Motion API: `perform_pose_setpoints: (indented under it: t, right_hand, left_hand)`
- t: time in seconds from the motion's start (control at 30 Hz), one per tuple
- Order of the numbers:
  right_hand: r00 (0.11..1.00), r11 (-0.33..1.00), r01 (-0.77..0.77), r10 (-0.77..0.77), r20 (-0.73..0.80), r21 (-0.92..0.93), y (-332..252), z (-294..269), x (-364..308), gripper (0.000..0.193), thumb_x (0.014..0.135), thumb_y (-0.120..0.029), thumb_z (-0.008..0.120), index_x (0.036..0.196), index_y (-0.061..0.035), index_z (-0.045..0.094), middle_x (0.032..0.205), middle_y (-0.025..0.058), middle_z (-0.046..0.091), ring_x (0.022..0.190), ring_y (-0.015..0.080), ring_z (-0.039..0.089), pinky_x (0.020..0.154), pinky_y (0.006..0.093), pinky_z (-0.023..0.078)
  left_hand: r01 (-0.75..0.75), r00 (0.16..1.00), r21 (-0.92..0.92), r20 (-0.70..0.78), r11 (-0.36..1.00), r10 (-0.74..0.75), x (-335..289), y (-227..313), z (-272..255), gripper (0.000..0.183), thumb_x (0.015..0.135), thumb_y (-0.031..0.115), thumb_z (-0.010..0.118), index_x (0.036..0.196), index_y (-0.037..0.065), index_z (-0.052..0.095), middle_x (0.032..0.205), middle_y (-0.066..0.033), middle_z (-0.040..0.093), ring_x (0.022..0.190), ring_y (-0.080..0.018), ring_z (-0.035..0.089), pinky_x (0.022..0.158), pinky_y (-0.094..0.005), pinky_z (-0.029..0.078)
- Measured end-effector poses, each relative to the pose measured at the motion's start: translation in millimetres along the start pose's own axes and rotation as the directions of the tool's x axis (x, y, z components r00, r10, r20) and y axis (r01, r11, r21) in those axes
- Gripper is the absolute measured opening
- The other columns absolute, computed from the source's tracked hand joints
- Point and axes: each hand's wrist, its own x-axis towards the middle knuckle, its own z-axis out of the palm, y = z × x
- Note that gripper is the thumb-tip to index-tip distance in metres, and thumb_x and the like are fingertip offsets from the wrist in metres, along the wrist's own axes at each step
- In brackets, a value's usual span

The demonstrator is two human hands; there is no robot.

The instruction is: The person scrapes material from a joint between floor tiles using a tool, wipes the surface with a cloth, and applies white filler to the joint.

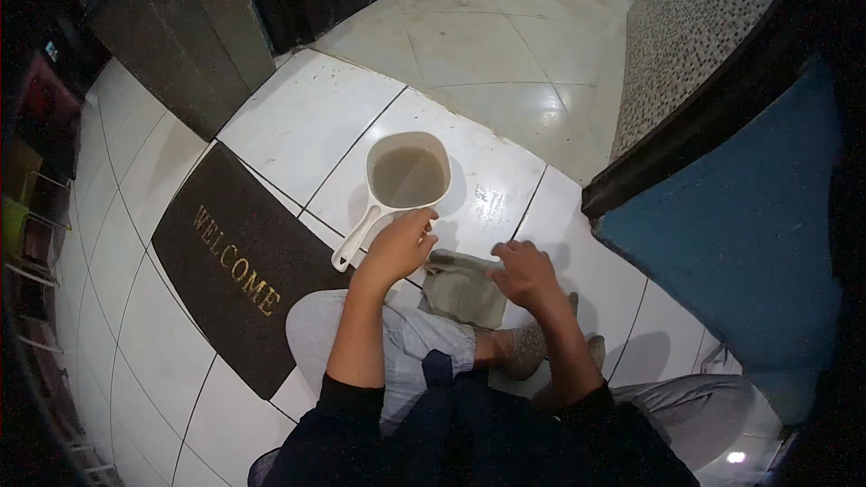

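A folded grey-green cloth lies on the white tiles just in front of my crossed legs. At its right edge is my right hand, fingers spread and bent, touching or just over the cloth; contact is hard to tell. My left hand hovers beside the cloth's upper left, below the dipper, its fingers loosely curved and apart with nothing seen in them. Beyond it a white plastic dipper stands upright, handle toward me and to the left. Cloudy greyish-brown water partly fills it.
A dark doormat with gold lettering lies to the left. Ahead, a tile edge borders a beige floor with dirty marks. A brown door panel stands at far left, a blue wall at right. Moisture glistens on the tiles past the cloth.
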Motion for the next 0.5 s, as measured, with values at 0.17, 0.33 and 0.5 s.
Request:
perform_pose_setpoints:
  t: [0.17,0.33,0.5]
  right_hand:
    - [0.692,0.655,0.691,-0.722,0.018,-0.306,17,75,45,0.039,0.085,-0.025,0.051,0.119,-0.0044,0.052,0.133,0.0136,0.044,0.125,0.0291,0.04,0.104,0.0399,0.032]
    - [0.485,0.489,0.872,-0.856,0.18,-0.02,51,115,44,0.052,0.089,-0.036,0.047,0.137,-0.0164,0.038,0.148,0.0051,0.026,0.137,0.0235,0.022,0.11,0.0451,0.02]
    - [0.512,0.501,0.859,-0.848,0.139,-0.105,11,134,52,0.049,0.09,-0.036,0.043,0.138,-0.0278,0.035,0.149,0.001,0.024,0.138,0.0224,0.018,0.111,0.0525,0.008]
  left_hand:
    - [-0.026,0.991,-0.047,-0.131,0.999,0.02,3,0,-7,0.029,0.085,0.016,0.057,0.111,0.003,0.053,0.094,-0.0148,0.061,0.086,-0.0275,0.061,0.074,-0.0366,0.048]
    - [0.023,0.993,-0.05,-0.112,0.998,-0.029,6,-2,-3,0.03,0.085,0.017,0.056,0.112,0.005,0.053,0.094,-0.0137,0.06,0.085,-0.0273,0.06,0.072,-0.0367,0.048]
    - [0.032,0.994,0.046,-0.107,0.998,-0.027,11,1,-6,0.032,0.085,0.016,0.057,0.114,0.004,0.052,0.094,-0.0146,0.06,0.085,-0.0295,0.06,0.073,-0.0368,0.047]
